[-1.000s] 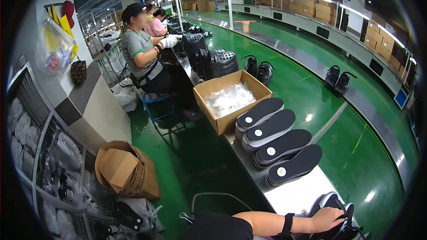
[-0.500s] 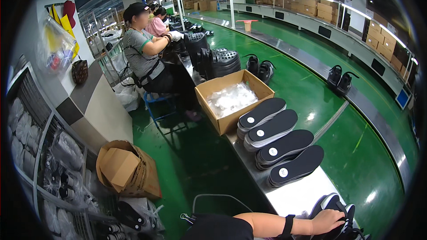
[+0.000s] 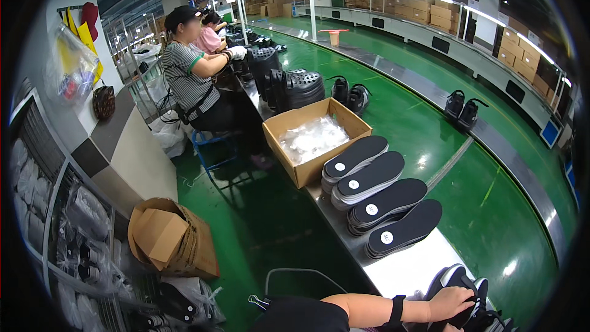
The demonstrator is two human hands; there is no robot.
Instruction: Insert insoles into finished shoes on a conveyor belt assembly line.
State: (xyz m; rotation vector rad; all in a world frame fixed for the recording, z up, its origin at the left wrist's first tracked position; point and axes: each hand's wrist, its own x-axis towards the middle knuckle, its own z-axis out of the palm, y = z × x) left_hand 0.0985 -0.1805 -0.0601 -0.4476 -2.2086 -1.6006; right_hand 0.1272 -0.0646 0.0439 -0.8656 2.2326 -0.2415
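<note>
My left hand [image 3: 452,303] lies over a black sneaker with white trim [image 3: 455,276] at the lower right, fingers curled around its upper. A black band circles that wrist. More black sneakers [image 3: 491,320] crowd beside it, partly cut off by the picture's lower edge. A small patch of skin under the left hand seems to be my right hand [image 3: 452,328]; its fingers are hidden. Farther along the bench lie several stacks of black insoles [image 3: 405,229], each topped with a round white sticker.
Past the insoles, an open cardboard box [image 3: 294,175] holds clear plastic packets. Black perforated shoe forms [image 3: 301,90] stand behind it. A co-worker [image 3: 190,74] sits at the bench. A carton [image 3: 200,249] and a wire rack [image 3: 55,203] are at left; a conveyor [image 3: 510,144] runs along the right.
The whole view has shifted slightly left. My left hand stays on the sneaker, which shows a little more of its toe. A bit of skin now appears beneath it.
</note>
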